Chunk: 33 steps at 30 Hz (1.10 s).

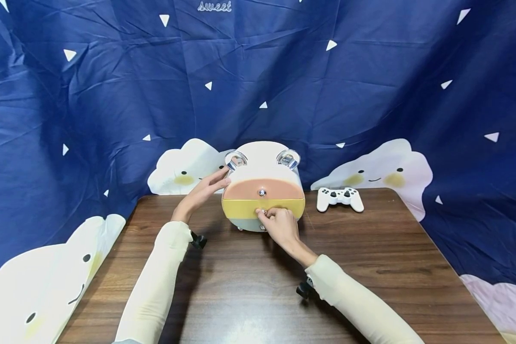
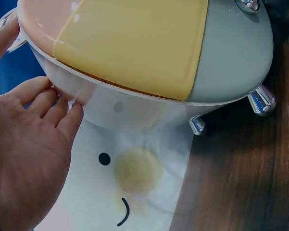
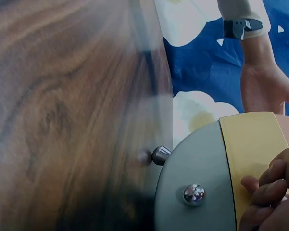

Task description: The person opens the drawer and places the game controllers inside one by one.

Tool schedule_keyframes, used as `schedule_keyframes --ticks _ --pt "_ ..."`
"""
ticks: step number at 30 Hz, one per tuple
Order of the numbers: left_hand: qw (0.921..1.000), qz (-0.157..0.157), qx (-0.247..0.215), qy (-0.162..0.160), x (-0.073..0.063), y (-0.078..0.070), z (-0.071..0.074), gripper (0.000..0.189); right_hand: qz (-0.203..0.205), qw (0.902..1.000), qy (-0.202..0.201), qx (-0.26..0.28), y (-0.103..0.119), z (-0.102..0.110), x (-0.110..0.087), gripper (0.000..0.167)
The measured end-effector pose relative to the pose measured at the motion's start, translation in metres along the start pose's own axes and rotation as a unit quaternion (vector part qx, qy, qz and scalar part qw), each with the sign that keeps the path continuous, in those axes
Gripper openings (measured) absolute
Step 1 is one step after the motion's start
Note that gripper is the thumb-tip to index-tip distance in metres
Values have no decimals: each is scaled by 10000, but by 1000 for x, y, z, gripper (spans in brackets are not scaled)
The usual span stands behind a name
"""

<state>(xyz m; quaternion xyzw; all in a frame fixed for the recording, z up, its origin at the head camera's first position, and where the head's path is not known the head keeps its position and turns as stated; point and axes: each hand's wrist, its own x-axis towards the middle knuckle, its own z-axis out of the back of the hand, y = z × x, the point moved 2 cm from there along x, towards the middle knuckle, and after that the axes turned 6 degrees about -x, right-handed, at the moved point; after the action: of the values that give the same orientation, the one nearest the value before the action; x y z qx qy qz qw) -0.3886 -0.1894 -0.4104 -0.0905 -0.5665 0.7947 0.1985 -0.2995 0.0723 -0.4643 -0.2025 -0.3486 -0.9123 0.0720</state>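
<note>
A small rounded drawer box [image 1: 262, 165] with a white body stands at the table's far side, its front banded in pink, yellow and grey-green. My right hand [image 1: 281, 228] pinches the silver knob [image 1: 264, 211] of the yellow drawer [image 1: 236, 208], thumb and finger mostly covering it. Along that drawer's edge, a thin orange-brown line [image 2: 110, 85] shows against the white rim in the left wrist view. My left hand [image 1: 203, 193] rests fingertips on the box's left side, fingers fairly straight. The pink drawer [image 1: 241, 190] and grey-green drawer [image 3: 197, 163] sit flush.
A white game controller [image 1: 339, 198] lies right of the box on the brown wooden table [image 1: 249, 286]. Behind hangs a blue curtain [image 1: 262, 71] with white triangles and cloud faces. Two silver round ears [image 1: 288, 158] top the box, and short metal feet [image 2: 262, 100] hold it up.
</note>
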Motion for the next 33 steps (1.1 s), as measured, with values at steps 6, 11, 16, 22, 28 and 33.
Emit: schedule_keyframes --ticks 6,11,16,22,28,33 --pt "9999 13 -84 59 1 -1 0 67 9 10000 58 0 -3 -1 6 55" --pt "10000 -2 -39 -12 0 -1 0 67 16 10000 96 13 -4 -2 7 54" --pt "10000 -47 42 -70 -2 -1 -2 69 -21 9999 126 44 -5 -1 5 50" --pt "9999 -132 16 -71 -2 -2 -2 71 21 9999 135 18 -7 -1 4 47" --pt "9999 -73 53 -77 -3 -1 -2 71 96 9998 169 11 -8 0 2 42" --pt "10000 -73 29 -61 -3 -2 -2 71 106 9996 245 -20 -9 0 2 44"
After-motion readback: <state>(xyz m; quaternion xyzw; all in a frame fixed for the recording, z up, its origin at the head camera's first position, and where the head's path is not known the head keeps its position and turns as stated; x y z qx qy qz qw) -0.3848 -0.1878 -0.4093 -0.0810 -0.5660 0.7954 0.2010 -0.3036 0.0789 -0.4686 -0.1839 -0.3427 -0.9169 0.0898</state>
